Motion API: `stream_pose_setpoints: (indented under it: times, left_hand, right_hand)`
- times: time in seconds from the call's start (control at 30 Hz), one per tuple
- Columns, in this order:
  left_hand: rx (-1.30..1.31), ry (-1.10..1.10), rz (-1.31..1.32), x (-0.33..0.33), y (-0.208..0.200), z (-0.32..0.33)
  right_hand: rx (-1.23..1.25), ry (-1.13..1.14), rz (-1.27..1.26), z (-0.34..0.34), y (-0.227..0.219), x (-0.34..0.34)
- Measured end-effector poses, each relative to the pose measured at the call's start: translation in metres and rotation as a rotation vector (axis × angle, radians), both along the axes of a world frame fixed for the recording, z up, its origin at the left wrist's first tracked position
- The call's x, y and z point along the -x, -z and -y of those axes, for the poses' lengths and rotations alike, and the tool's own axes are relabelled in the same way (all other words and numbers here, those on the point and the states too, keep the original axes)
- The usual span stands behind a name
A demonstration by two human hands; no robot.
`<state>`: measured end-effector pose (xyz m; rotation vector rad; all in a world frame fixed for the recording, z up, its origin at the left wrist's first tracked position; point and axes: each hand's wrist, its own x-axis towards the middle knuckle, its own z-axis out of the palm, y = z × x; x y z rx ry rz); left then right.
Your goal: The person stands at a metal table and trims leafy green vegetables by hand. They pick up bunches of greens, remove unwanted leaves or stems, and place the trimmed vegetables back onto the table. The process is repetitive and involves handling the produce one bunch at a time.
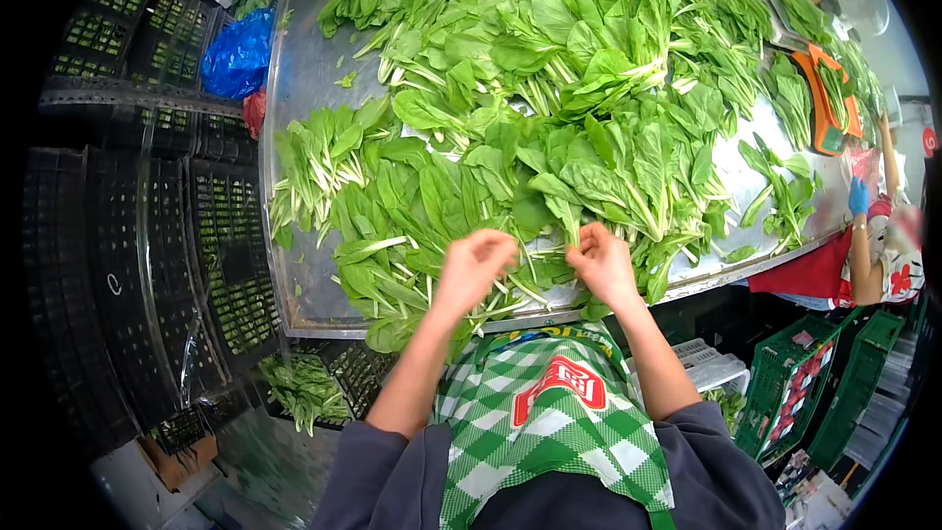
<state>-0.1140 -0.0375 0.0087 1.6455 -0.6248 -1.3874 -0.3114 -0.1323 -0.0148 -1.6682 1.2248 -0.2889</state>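
The right grip (599, 260) is pinching a leafy stalk (561, 198) beside heaped greens (608, 29)

The table (312, 69) is stretching well beyond both grips, and the heaped greens are covering much of it, their pale stems pointing many ways. Working from the loose pieces nearest the grips seems wiser than tugging from deep in the pile, where leaves are overlapping and could tear. The left grip (479, 263) is hovering with curled fingers, apart from the right one and to its left; it would likely be serving best by steadying the neighbouring leaves. The right grip appears to be closing thumb against finger on the stem end of the leafy stalk, whose blade is leaning away just beyond it. A light pinch there should be sparing the soft leaf from bruising.

Much is escaping clear view. Far left of the grips, the black crates (108, 275) are sinking into shadow, so their contents are hard to read. Far right of them, a co-worker (865, 265) is being partly cut off by the dark rim. Between the grips, crossing leaves are hiding which stem belongs to which blade. The left fingertips are blurring, so I cannot tell whether they are holding anything.
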Motion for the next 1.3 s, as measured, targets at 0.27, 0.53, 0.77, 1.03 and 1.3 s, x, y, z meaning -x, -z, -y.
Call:
stream_pose_setpoints:
  times: [0.27, 0.53, 0.77, 1.03, 1.3]
  left_hand:
    - [0.106, -0.01, -0.752, 0.044, -0.015, -0.013]
    - [0.198, -0.272, -0.563, 0.045, -0.004, -0.013]
    - [0.265, -0.46, -0.594, 0.048, -0.002, -0.01]
    - [0.304, -0.744, -0.618, 0.041, 0.003, -0.019]
    - [0.324, -0.817, -0.471, 0.005, -0.005, -0.032]
  right_hand:
    - [-0.988, -0.082, 0.605, -0.012, -0.046, -0.001]
    - [-0.84, -0.027, 0.563, -0.008, -0.038, -0.017]
    - [-0.653, 0.259, 0.637, -0.022, -0.025, -0.029]
    - [-0.505, 0.401, 0.646, -0.048, -0.014, -0.039]
    - [0.369, -0.34, -0.142, -0.052, 0.007, -0.026]
